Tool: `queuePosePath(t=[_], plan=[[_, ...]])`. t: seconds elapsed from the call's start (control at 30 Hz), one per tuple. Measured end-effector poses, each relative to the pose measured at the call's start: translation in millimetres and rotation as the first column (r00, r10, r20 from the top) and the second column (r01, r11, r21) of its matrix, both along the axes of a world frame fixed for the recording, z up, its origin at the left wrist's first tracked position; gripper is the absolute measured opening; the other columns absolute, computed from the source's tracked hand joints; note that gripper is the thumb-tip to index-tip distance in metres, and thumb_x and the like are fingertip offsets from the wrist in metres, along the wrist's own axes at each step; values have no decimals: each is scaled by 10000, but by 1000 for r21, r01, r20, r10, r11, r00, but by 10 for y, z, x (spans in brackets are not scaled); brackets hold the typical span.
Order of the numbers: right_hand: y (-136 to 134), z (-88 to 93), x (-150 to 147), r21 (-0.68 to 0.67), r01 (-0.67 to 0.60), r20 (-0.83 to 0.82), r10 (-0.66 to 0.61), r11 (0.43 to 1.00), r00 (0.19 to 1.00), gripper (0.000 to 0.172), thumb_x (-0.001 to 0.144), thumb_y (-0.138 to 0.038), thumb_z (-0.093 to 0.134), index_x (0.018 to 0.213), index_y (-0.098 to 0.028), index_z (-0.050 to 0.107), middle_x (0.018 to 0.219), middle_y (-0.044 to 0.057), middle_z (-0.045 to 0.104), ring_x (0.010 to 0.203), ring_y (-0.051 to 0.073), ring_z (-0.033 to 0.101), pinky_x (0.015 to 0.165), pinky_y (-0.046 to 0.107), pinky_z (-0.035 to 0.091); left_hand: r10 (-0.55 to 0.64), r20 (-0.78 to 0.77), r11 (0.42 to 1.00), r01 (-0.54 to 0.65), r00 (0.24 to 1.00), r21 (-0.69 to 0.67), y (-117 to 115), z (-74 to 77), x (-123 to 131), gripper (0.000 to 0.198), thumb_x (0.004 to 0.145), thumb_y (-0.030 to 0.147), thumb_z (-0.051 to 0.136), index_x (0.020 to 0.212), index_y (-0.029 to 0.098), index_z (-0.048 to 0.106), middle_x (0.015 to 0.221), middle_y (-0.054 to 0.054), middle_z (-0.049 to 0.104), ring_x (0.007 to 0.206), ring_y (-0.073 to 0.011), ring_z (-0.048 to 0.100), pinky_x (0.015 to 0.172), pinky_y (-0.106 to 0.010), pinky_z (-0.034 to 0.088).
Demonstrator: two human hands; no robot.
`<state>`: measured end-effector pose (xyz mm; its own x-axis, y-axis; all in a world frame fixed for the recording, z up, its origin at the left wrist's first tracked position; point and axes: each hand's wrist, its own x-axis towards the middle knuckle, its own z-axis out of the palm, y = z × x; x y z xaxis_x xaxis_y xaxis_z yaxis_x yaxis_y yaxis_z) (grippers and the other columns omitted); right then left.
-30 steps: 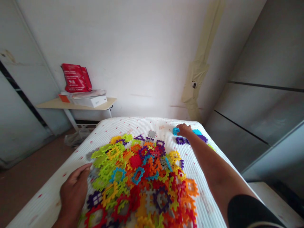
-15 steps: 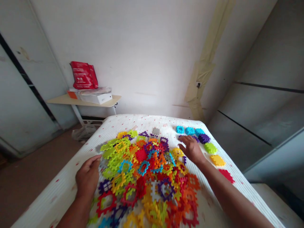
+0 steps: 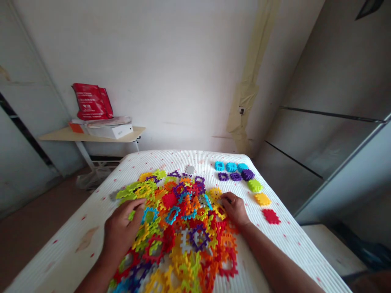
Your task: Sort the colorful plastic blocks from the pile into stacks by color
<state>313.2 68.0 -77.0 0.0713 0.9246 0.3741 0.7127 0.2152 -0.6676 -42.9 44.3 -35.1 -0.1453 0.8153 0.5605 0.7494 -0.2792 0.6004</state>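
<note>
A heap of interlocking plastic tiles [image 3: 169, 200] in many colours, some solid and some window-like frames, spreads over the bed. My left hand [image 3: 124, 224] hovers over the heap's left side, fingers stretched forward and thumb apart, near a light blue frame tile [image 3: 149, 214]. At the heap's right edge, my right hand [image 3: 236, 208] has its fingers curled together beside a yellow tile [image 3: 215, 193]. A small dark bit shows between those fingers, too hidden to name. Beyond it sit light blue stacks [image 3: 231, 167] and purple stacks [image 3: 247, 175].
A green stack [image 3: 255, 186], a yellow stack [image 3: 262, 199] and a red tile [image 3: 271, 216] line the right side. A lone grey tile [image 3: 190, 169] lies behind the heap. A side table [image 3: 58, 135] with a red bag [image 3: 91, 101] stands back left.
My right hand has drawn back from the purple stacks to the heap's right edge, and its fingers have closed. My left hand has moved right, over the heap. The view has shifted slightly right.
</note>
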Motion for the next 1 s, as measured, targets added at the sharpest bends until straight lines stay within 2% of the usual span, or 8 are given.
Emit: queuePosePath(t=[0.1, 0.23, 0.37, 0.47, 0.6, 0.8, 0.9, 1.0], plan=[[30, -35, 21, -56, 7, -128, -14, 998, 992, 237, 765, -305, 452, 805, -181, 650, 769, 31, 679, 713, 177, 617, 681, 284, 486, -249, -32, 965, 246, 968, -88, -29, 242, 404, 284, 805, 396, 472, 888, 217, 677, 909, -37, 703, 861, -184, 636, 815, -283, 476], [38, -48, 18, -68, -23, -162, 12, 997, 987, 231, 749, -296, 457, 795, -182, 653, 771, 29, 679, 721, 177, 613, 695, 285, 480, -486, -69, 849, 452, 871, -274, 24, 474, 985, 300, 832, 324, 433, 984, 222, 671, 939, -41, 701, 862, -164, 629, 802, -276, 465], [39, -32, 17, -62, -31, -147, 22, 998, 989, 237, 748, -294, 453, 790, -187, 660, 767, 29, 681, 706, 177, 614, 697, 290, 477, -568, -132, 776, 476, 812, -414, 119, 500, 1443, 338, 800, 279, 471, 1083, 233, 650, 1001, -67, 696, 900, -191, 623, 815, -300, 437], [39, -24, 18, -47, -34, -129, 28, 998, 991, 236, 748, -287, 450, 776, -189, 662, 764, 28, 682, 715, 177, 616, 698, 285, 470, -550, -156, 789, 449, 821, -419, 179, 441, 1639, 247, 774, 256, 482, 853, 198, 710, 823, -86, 705, 824, -221, 623, 793, -334, 417], [55, -52, 20, -47, -36, -123, 30, 998, 992, 232, 745, -280, 446, 764, -190, 659, 742, 24, 674, 702, 173, 617, 679, 274, 464, -494, -80, 810, 426, 866, -403, 262, 301, 1683, 215, 725, 183, 480, 596, 174, 652, 627, -57, 652, 691, -195, 602, 711, -306, 407], [90, -102, 41, -32, -9, -164, 4, 999, 986, 220, 718, -280, 460, 769, -186, 653, 739, 27, 658, 699, 169, 619, 641, 254, 458, -413, 188, 820, 453, 891, -350, 201, 185, 1393, 217, 743, 213, 452, 825, 164, 647, 796, -51, 691, 726, -162, 620, 658, -244, 442], [94, -100, 56, 15, 70, -131, -67, 997, 989, 249, 715, -278, 452, 821, -175, 651, 806, 47, 649, 667, 155, 597, 633, 262, 459, -353, 422, 829, 488, 835, -273, 32, 224, 1212, 220, 743, 287, 498, 876, 162, 620, 797, -45, 672, 734, -165, 615, 655, -243, 455], [100, -92, 63, 18, 110, -64, -108, 994, 992, 294, 734, -294, 444, 908, -164, 642, 883, 67, 639, 658, 148, 581, 648, 273, 465, -253, 664, 848, 492, 704, -198, -137, 230, 1057, 317, 676, 306, 620, 962, 170, 604, 760, -13, 646, 702, -152, 599, 636, -230, 446]])
